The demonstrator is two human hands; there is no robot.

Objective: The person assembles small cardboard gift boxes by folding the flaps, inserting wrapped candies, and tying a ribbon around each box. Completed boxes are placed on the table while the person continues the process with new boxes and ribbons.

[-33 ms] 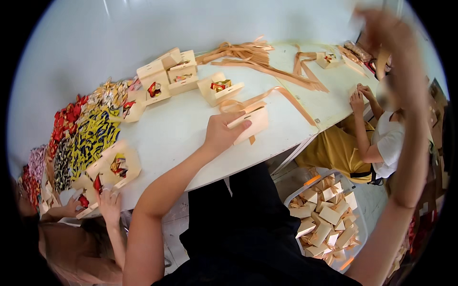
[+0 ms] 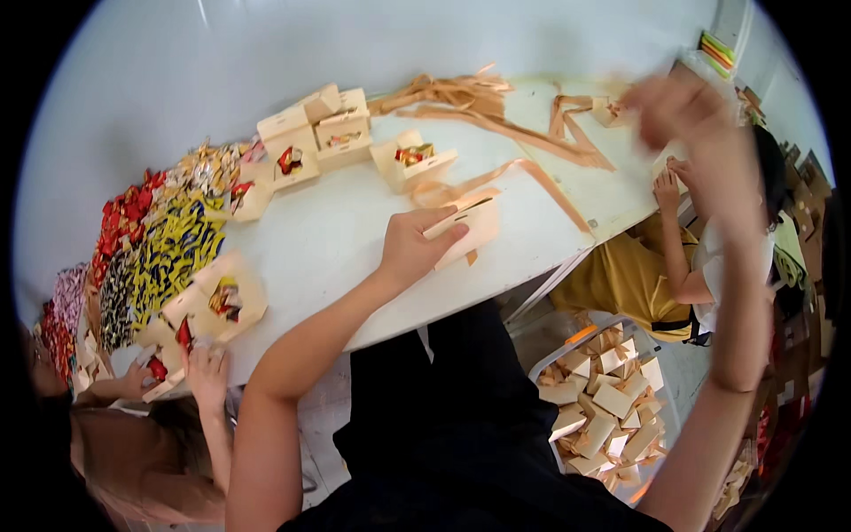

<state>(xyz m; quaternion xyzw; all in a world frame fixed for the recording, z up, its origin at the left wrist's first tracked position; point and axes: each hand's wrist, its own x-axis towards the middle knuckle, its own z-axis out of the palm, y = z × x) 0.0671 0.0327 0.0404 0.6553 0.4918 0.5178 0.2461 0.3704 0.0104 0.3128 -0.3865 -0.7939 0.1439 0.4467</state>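
My left hand point(image 2: 415, 238) is closed around a small cream cardboard box point(image 2: 479, 230) on the white table, its thumb on the near face and its fingers at the far side. A peach ribbon point(image 2: 557, 197) lies beyond the box and runs off to the right. A short ribbon end point(image 2: 471, 258) shows below the box. My right hand point(image 2: 681, 111) is raised at the upper right, away from the box. Motion smears its fingers, so I cannot see whether it holds anything.
Open boxes with wrapped sweets point(image 2: 291, 161) stand at the far left, near piles of sweets point(image 2: 182, 244). A ribbon bundle point(image 2: 456, 96) lies at the back. Beside my legs, a clear bin point(image 2: 675, 417) holds several ribboned boxes. Co-workers' hands point(image 2: 209, 374) work on both sides.
My right hand has swung down and to the left, still blurred. The left hand and its box have stayed in place.
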